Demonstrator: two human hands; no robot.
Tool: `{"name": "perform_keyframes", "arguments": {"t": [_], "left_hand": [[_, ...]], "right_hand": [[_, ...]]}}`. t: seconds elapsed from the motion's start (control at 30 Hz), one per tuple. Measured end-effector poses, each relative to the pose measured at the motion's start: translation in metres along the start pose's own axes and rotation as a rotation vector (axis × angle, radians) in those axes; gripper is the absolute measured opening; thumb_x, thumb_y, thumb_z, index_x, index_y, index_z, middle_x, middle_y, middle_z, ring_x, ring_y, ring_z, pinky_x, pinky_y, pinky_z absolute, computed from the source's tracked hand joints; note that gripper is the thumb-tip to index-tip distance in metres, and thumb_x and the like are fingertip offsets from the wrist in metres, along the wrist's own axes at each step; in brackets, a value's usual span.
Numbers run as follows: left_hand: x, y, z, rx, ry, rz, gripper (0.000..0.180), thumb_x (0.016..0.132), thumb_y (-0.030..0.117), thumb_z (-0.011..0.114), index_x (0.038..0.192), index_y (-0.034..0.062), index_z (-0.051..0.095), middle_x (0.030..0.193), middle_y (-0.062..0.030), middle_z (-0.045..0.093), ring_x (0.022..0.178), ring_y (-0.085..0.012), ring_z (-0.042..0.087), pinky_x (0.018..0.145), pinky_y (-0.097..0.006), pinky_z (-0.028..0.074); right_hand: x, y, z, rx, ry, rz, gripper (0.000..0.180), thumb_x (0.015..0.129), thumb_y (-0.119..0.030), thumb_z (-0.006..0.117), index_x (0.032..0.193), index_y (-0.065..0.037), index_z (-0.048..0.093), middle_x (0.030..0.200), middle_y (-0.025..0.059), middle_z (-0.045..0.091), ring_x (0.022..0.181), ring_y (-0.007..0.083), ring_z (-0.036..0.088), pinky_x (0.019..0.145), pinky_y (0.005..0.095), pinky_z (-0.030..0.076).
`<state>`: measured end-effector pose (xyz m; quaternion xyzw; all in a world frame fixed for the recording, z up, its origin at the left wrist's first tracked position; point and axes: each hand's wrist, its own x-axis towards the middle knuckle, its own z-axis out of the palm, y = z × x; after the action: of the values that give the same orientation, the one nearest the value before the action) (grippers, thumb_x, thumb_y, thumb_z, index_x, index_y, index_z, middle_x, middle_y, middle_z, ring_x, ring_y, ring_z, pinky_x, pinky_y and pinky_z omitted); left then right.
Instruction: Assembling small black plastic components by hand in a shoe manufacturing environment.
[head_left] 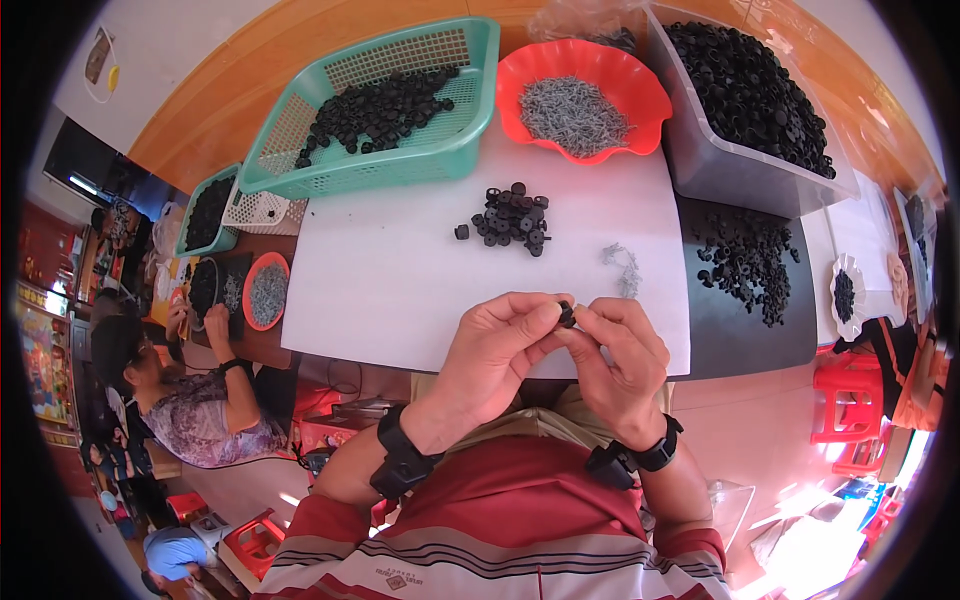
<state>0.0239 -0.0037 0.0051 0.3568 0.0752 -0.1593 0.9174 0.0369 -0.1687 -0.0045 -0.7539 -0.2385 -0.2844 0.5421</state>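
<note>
White sheet-covered desk [400, 290] lies bare between the hands and its near edge; left hand [495, 350] and right hand [620, 355] meet, fingers pinching one small black round plastic part [567, 315].

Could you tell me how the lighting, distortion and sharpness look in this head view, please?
Head view: strong fisheye bend, the white sheet edges curve and a black rim rings the frame; even bright light on the centre; washed-out glare at the lower right; left hand, right hand and the small black part between them are sharp; the edges go soft.
</note>
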Motion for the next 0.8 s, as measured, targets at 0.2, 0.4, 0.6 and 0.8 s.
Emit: {"name": "perform_keyframes", "arguments": {"t": [0.2, 0.4, 0.6, 0.8], "left_hand": [[0.0, 0.0, 0.004, 0.02, 0.017, 0.003, 0.016, 0.101, 0.011, 0.067, 0.112, 0.0011, 0.071, 0.12, -0.0125, 0.072, 0.103, -0.0176, 0.07, 0.095, -0.034, 0.058], [0.001, -0.003, 0.004, 0.057, 0.007, 0.042, 0.014, 0.101, 0.008, 0.066, 0.111, -0.0009, 0.07, 0.118, -0.0152, 0.071, 0.104, -0.0205, 0.07, 0.095, -0.037, 0.059], [0.002, -0.001, 0.004, 0.199, -0.014, 0.092, 0.015, 0.099, 0.004, 0.068, 0.111, -0.0042, 0.07, 0.114, -0.0158, 0.072, 0.103, -0.0199, 0.07, 0.095, -0.035, 0.058], [0.003, -0.004, 0.007, 0.369, -0.012, 0.174, 0.017, 0.099, 0.005, 0.069, 0.112, -0.0061, 0.072, 0.11, -0.0126, 0.074, 0.101, -0.0146, 0.068, 0.094, -0.031, 0.056]], "right_hand": [[-0.004, 0.006, -0.002, -0.045, -0.022, -0.082, 0.038, 0.079, 0.007, 0.082, 0.114, -0.002, 0.071, 0.092, 0.012, 0.066, 0.062, 0.0195, 0.063, 0.05, 0.0289, 0.05], [-0.005, 0.011, -0.001, -0.069, -0.013, -0.137, 0.041, 0.077, 0.008, 0.082, 0.115, -0.002, 0.07, 0.093, 0.0125, 0.067, 0.062, 0.0209, 0.064, 0.05, 0.0294, 0.051], [-0.001, 0.009, -0.007, -0.042, -0.05, -0.075, 0.034, 0.077, 0.007, 0.082, 0.108, -0.001, 0.07, 0.091, 0.012, 0.067, 0.063, 0.0223, 0.066, 0.05, 0.0306, 0.052], [0.002, 0.007, -0.013, -0.028, -0.089, -0.008, 0.026, 0.078, 0.005, 0.082, 0.099, -0.002, 0.07, 0.09, 0.0106, 0.067, 0.062, 0.0226, 0.066, 0.051, 0.0317, 0.053]]}}
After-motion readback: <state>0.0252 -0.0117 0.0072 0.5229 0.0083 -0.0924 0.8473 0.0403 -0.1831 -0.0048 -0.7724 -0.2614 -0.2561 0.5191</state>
